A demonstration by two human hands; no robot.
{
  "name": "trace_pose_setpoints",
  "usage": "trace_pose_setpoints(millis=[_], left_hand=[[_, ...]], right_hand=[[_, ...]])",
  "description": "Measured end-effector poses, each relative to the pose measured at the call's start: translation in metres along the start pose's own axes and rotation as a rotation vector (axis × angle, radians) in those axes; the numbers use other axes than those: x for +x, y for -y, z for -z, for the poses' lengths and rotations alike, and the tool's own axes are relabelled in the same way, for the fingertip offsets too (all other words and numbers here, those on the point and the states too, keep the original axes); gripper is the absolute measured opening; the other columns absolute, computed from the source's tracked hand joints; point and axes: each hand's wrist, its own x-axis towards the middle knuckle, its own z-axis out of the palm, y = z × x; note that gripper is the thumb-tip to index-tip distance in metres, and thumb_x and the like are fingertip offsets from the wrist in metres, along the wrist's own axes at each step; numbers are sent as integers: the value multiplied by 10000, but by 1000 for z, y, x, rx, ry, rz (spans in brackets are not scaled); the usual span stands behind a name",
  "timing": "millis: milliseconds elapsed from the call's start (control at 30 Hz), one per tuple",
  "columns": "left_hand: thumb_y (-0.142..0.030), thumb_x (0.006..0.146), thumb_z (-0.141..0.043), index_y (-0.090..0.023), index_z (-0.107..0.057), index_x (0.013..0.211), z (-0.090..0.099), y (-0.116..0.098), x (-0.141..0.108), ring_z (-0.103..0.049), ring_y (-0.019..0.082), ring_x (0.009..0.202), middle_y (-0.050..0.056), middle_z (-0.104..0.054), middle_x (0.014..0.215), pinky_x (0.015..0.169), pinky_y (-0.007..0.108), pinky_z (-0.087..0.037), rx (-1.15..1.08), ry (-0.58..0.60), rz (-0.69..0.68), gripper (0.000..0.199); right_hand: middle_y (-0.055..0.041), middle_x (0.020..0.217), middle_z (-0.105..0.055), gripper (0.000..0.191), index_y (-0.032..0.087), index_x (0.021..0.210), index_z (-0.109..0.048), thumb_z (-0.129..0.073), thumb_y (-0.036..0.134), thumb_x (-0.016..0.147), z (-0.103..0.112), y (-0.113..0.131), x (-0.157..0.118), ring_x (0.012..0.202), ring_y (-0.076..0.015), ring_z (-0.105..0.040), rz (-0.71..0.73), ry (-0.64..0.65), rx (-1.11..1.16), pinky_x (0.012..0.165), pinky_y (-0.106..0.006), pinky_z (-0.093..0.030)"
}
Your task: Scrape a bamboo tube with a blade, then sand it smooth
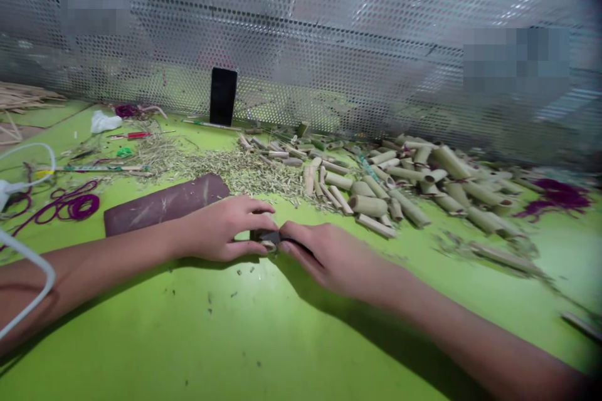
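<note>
My right hand (329,257) is closed around the handle of a small dark-bladed knife (269,235) at the centre of the view. The blade lies over a small pale piece (269,245), which looks like bamboo. Thumb and fingers of my left hand (230,229) close on that small piece from the left, partly hiding it. Behind my left forearm, a brown curved slab (164,203) with pale scratches lies on the green table (226,338).
Cut bamboo tubes (371,205) are heaped at the right, with shavings (254,175) beside them. A black phone (222,96) leans upright on the perforated metal screen (301,56). Purple cord (82,203) and a white cable (40,257) lie at the left.
</note>
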Motion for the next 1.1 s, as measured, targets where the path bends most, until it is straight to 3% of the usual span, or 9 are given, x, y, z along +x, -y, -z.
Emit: trace_pose_setpoints(millis=[300, 467, 667, 933, 1100], left_hand=[[-408, 1096, -558, -220, -686, 1343, -2, 4, -3, -597, 364, 1338, 202, -586, 1501, 1122, 553, -497, 39, 4, -62, 336], [-331, 1016, -669, -199, -526, 1463, -2, 2, -3, -623, 321, 1295, 169, -633, 1427, 1106, 503, -526, -95, -34, 57, 488], [-374, 1004, -695, -192, -524, 1425, -2, 0, 0, -648, 305, 1224, 147, -670, 1350, 1077, 480, -529, -132, -48, 60, 489], [-454, 989, -724, -183, -600, 1263, -7, 4, -2, -656, 308, 1180, 134, -705, 1264, 1058, 467, -520, -51, -122, 23, 404], [-413, 995, -706, -186, -630, 1172, -2, -1, -5, -659, 291, 1100, 134, -665, 1224, 951, 434, -557, -52, -65, 93, 298]], right_hand=[[-17, 733, -649, 318, 200, 992, -649, -405, 367, 1110, 7, -12, -6, 592, -158, -541, 86, 136, 111, 572, -284, -308], [-7, 695, -622, 303, 199, 958, -623, -410, 365, 1096, 0, -12, -2, 567, -157, -524, 92, 33, 93, 580, -285, -309], [-38, 747, -660, 277, 185, 999, -602, -369, 295, 1101, -12, -9, 8, 587, -165, -535, -1, -121, -77, 574, -285, -303], [-45, 764, -685, 220, 180, 1035, -622, -427, 257, 1103, -13, 1, 12, 614, -174, -559, -42, -88, -161, 573, -280, -298], [-50, 795, -719, 205, 187, 1037, -629, -454, 269, 1107, -11, 6, 12, 604, -172, -578, -80, -46, -78, 569, -278, -306]])
